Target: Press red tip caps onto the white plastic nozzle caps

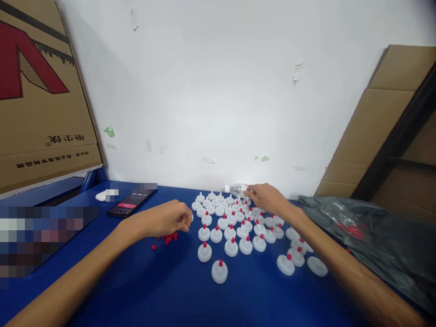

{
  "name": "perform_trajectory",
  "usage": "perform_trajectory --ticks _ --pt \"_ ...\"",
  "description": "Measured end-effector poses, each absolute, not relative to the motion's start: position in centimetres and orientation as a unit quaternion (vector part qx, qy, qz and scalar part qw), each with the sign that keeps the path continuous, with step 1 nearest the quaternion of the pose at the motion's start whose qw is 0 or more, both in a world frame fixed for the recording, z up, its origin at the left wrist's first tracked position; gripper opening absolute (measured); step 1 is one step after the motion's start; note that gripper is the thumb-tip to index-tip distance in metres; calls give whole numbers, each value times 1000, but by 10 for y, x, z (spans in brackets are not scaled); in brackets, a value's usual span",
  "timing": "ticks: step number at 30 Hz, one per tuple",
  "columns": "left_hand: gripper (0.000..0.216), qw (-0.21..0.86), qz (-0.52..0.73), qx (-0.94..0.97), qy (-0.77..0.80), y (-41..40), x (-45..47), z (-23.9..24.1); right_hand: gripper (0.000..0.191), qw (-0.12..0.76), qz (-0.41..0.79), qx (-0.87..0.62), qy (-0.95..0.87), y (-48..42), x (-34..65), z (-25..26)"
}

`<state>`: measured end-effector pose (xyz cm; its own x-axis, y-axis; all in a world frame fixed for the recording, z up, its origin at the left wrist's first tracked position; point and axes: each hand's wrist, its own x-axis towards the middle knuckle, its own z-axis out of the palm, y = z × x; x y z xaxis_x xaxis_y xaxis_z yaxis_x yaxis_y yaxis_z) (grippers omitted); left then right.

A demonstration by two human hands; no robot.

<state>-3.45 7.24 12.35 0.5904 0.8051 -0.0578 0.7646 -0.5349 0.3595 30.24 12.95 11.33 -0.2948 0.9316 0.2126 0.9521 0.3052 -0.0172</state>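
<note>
My left hand (174,217) is closed, its fingers curled down above a small pile of red caps (167,239). A sliver of white shows at its fingertips, too hidden to name. At the back of the group, my right hand (263,196) has its fingers pinched together beside a clear plastic bottle (235,189) lying on its side; what they hold, if anything, is hidden. Between and in front of my hands stand many white round nozzle lids (219,272). Most front ones wear red tips, while several white nozzle lids (211,195) at the back left have bare spouts.
A phone (132,200) with a running timer lies at the left on the blue table (146,290). Grey plastic bags (371,245) spread along the right side. Cardboard boxes (44,91) stand left and right, with a white wall (211,91) behind.
</note>
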Motion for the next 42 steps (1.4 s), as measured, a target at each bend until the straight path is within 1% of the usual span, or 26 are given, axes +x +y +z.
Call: perform_trajectory --ticks 3,6,8,10,13,17,18,21,22,24,26,31,34,38,42 --pt "18 134 100 882 440 73 -26 123 50 77 -54 -579 -810 133 306 109" --pt "19 85 144 884 436 72 -17 120 56 73 -43 -567 -819 133 305 103" --pt "21 55 173 885 429 72 -12 116 51 99 -47 -563 -819 131 304 106" --pt "21 30 204 884 420 72 -8 111 41 143 -58 -556 -817 127 300 115" --pt "20 -1 261 875 409 75 -6 105 32 203 -55 -514 -832 113 288 132" --pt "18 -18 331 859 390 78 -5 98 21 224 -7 -409 -885 89 263 144" --pt "18 -19 345 856 384 78 -5 97 24 229 5 -383 -895 83 257 144" --pt "17 -13 378 853 360 77 -3 96 44 248 32 -324 -912 71 243 140" --pt "17 -9 387 854 349 76 -2 96 47 252 35 -315 -914 69 240 139" --pt "15 -1 404 854 327 74 0 96 46 250 33 -315 -915 65 237 139" --pt "14 4 420 851 314 73 2 95 39 247 27 -315 -916 62 236 139" --pt "15 15 412 841 350 72 5 95 27 242 12 -304 -921 56 233 142" --pt "23 25 390 847 360 69 6 98 21 245 -17 -297 -923 53 228 140" --pt "31 53 364 856 363 62 8 104 19 246 -60 -263 -931 52 223 135" --pt "33 58 335 859 384 61 12 108 18 230 -63 -257 -937 56 225 138"
